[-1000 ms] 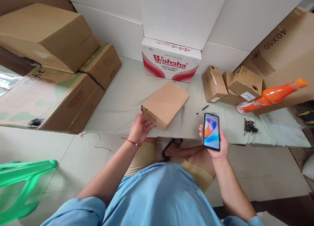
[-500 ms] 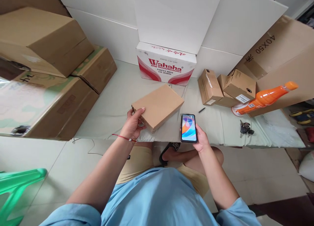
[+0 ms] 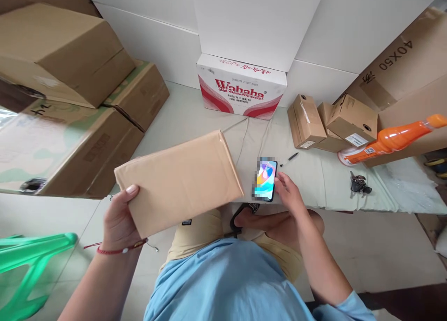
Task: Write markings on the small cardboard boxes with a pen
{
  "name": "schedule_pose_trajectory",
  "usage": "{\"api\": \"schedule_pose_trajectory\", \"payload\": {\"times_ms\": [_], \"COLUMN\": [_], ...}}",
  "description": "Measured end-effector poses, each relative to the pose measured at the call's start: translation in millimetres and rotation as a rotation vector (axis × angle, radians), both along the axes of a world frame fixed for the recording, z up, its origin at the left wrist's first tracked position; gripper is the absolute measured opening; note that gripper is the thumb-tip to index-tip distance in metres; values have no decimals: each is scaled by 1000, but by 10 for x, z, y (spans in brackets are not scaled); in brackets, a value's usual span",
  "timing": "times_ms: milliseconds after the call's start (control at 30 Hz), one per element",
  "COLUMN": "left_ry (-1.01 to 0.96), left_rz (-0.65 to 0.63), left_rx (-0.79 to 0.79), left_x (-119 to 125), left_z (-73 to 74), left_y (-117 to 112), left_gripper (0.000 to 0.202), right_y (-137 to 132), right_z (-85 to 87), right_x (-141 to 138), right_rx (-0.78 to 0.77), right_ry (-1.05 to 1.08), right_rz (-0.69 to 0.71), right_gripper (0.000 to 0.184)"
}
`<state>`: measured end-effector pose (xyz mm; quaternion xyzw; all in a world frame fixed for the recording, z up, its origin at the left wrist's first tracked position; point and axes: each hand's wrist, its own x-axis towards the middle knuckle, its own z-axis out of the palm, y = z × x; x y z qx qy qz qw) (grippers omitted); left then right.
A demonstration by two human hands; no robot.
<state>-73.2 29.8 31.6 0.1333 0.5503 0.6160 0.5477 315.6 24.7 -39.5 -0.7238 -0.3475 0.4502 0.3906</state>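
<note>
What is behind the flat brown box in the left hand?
Beyond the upper edge of the box, gripped by the left hand, the pale cloth and Wahaha carton show. Anything directly behind the box is covered and cannot be seen.

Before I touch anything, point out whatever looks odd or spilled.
The big carton at the right looks upside down: its 40X50 lettering is inverted. Blocky pixels also cover the left edge of the phone, likely a picture fault. Nothing looks spilled.
</note>
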Motion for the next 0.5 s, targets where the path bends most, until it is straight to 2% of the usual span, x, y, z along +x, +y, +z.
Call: {"api": "schedule_pose_trajectory", "payload": {"times_ms": [67,133,233,300,400,500], "left_ry": [8,10,38,99,224,316], "left_rz": [7,-75,-332,-534,-800,-972], "left_rx": [-15,-58,-48,60,235,324], "left_x": [-8,17,103,188,351,533], "left_z": [33,58,94,114,122,93], "left_y": [-90,-157,-180,-133,-28,18], "left_gripper": [73,81,92,100,115,119], "right_y": [-157,-375,-733,-942,-1193,-1407], "right_z": [144,296,511,620,677,582], "right_x": [59,74,-4,-97,-229,-333], "right_rx": [57,122,175,171,137,101], "right_ry": [-85,13,401,554,575,549], "right_rz": [59,192,419,478,419,209], "right_gripper": [72,75,99,116,125,122]}}
